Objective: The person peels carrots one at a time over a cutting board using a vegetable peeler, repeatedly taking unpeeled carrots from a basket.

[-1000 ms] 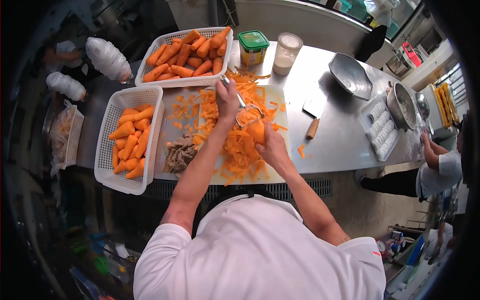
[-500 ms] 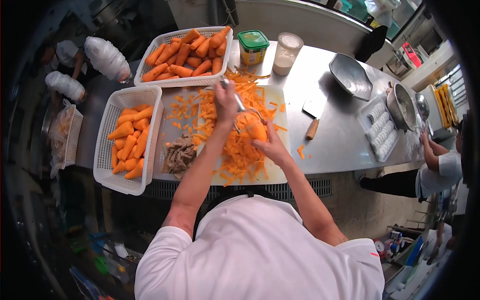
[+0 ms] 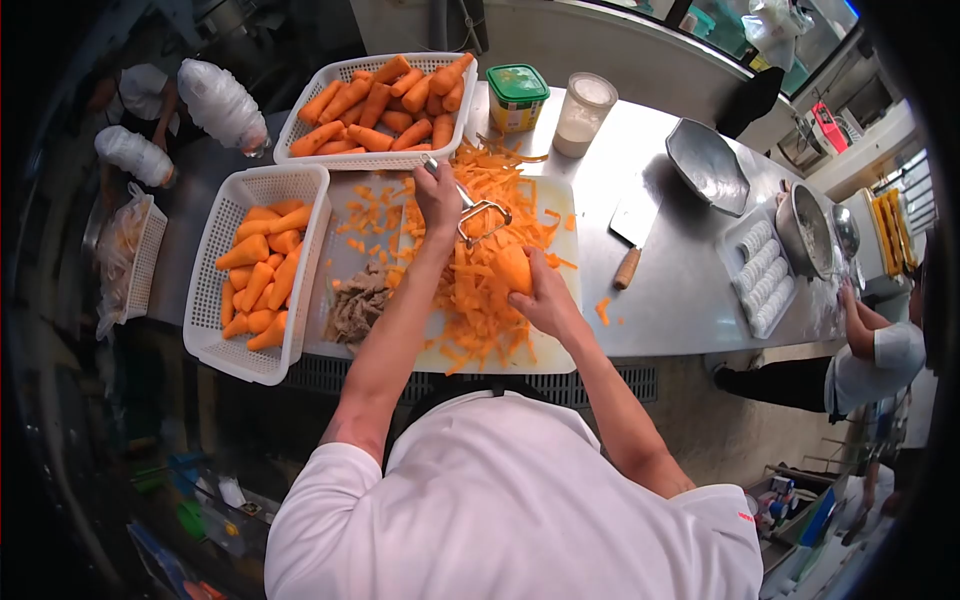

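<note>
Left hand [image 3: 438,195] clamped round handle of peeler [image 3: 486,222], its head jutting toward the right and near the carrot; blade contact cannot be told; right hand [image 3: 550,296] closed about lower end of carrot [image 3: 512,268], which is held over the peelings [image 3: 487,312] heaped on the white board [image 3: 553,335]; more scraps scattered on table [image 3: 665,315] to left of board. Containers: back basket [image 3: 350,163], white, perforated, holds a full load of rough carrots [image 3: 376,103], duller in surface; left basket [image 3: 240,363], same kind, standing nearer the person, holds smooth carrots [image 3: 243,252], brighter and paler, heaped lower than its rim; tub [image 3: 518,97], green lid on, contents hidden, stands just right of back basket; jar [image 3: 583,118] beside it, clear, pale matter visible in lower part; far left, small basket [image 3: 149,262] with a plastic bag [image 3: 121,255] in it, bag contents unclear; toward right end, tray [image 3: 741,292] holds white rolls [image 3: 761,262] in rows; metal bowl [image 3: 797,228] stands just beside tray, contents unclear; dark dish [image 3: 708,167] lies behind tray; cleaver [image 3: 634,220] lies flat between board and tray; crumpled brown cloth [image 3: 358,306] lies at board's left edge, beside the left forearm.
</note>
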Demonstrator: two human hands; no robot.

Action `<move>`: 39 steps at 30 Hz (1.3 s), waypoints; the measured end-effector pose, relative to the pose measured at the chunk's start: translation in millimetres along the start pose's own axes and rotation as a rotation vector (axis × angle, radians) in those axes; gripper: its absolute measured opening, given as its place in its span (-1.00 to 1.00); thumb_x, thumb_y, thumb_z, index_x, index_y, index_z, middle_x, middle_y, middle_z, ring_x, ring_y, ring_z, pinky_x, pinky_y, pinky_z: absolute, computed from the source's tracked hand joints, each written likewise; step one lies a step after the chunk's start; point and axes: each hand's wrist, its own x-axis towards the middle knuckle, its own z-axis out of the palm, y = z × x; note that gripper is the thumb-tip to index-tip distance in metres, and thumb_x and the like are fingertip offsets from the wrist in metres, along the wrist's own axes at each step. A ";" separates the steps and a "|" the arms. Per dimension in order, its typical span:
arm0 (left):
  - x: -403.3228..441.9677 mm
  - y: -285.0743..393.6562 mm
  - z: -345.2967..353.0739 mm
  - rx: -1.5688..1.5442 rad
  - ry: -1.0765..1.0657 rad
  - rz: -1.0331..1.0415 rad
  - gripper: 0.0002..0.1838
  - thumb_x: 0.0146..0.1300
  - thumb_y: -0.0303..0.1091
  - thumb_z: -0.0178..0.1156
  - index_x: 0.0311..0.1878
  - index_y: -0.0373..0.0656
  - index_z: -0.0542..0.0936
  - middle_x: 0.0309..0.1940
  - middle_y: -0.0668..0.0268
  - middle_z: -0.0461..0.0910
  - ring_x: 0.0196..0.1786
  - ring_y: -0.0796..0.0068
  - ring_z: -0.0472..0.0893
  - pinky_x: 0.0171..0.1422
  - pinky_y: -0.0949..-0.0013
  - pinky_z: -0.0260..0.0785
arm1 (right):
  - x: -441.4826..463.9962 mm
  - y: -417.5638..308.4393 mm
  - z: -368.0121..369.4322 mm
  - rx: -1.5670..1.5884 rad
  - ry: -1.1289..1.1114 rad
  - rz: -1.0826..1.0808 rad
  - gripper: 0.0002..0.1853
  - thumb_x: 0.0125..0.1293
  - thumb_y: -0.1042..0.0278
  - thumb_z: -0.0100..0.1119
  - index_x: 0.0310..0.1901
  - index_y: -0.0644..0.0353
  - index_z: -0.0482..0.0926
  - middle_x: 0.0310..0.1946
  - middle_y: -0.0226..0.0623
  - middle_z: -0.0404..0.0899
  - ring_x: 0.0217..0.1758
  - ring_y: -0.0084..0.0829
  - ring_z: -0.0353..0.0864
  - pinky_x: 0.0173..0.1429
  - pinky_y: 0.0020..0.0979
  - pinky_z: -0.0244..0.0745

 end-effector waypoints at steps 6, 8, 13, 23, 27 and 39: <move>-4.3 -11.2 6.8 0.103 -0.051 0.022 -0.70 0.48 -0.19 0.05 -0.14 -0.28 0.33 -0.49 0.22 0.48 -0.56 0.38 0.58 -0.49 0.29 0.43 | -3.0 1.4 11.3 -0.185 0.024 0.012 -0.27 0.08 0.47 0.31 0.30 0.27 0.21 0.00 0.20 0.55 0.12 0.19 0.51 0.19 -0.05 0.44; 8.1 -11.9 -8.1 0.055 0.052 -0.044 -0.69 0.46 -0.20 0.04 -0.10 -0.31 0.33 -0.45 0.14 0.53 -0.53 0.33 0.61 -0.47 0.25 0.44 | -6.5 0.1 7.1 -0.250 0.088 -0.122 -0.27 0.07 0.47 0.31 0.29 0.26 0.22 -0.03 0.19 0.55 0.05 0.18 0.55 0.10 -0.03 0.48; -21.5 -0.7 10.2 0.191 -0.122 -0.033 -0.71 0.46 -0.23 0.03 -0.08 -0.33 0.34 -0.50 0.13 0.52 -0.48 0.27 0.64 -0.42 0.23 0.46 | 4.3 5.8 16.1 -0.358 0.144 -0.132 -0.33 0.03 0.52 0.29 0.22 0.29 0.27 -0.14 0.13 0.56 -0.09 0.13 0.59 -0.05 -0.05 0.52; 5.0 -19.8 -20.9 0.367 0.181 0.229 -0.71 0.45 -0.25 0.06 -0.13 -0.32 0.30 -0.40 -0.04 0.60 -0.44 -0.03 0.64 -0.34 0.00 0.42 | 5.9 -4.2 23.8 -0.419 0.066 -0.178 -0.31 0.04 0.54 0.29 0.27 0.25 0.28 -0.01 0.10 0.55 -0.04 0.13 0.59 -0.03 -0.09 0.53; 10.4 2.7 -101.6 0.252 0.326 -0.015 -0.70 0.45 -0.20 0.06 -0.17 -0.26 0.28 -0.46 0.09 0.53 -0.48 0.15 0.62 -0.35 0.05 0.43 | 13.6 -29.7 22.9 -0.247 -0.012 -0.231 -0.32 0.08 0.41 0.35 0.25 0.30 0.30 -0.10 0.15 0.60 -0.01 0.12 0.62 -0.01 -0.10 0.55; -114.9 7.0 -222.2 -0.174 0.213 -0.354 -0.84 0.50 -0.29 0.02 -0.08 -0.17 0.34 -0.29 0.05 0.68 -0.53 0.42 0.65 -0.48 0.37 0.58 | 168.4 -136.2 141.5 0.645 -0.460 -0.385 -0.24 0.22 0.40 0.32 0.44 0.27 0.21 0.07 -0.05 0.60 -0.02 -0.35 0.69 -0.09 -0.38 0.66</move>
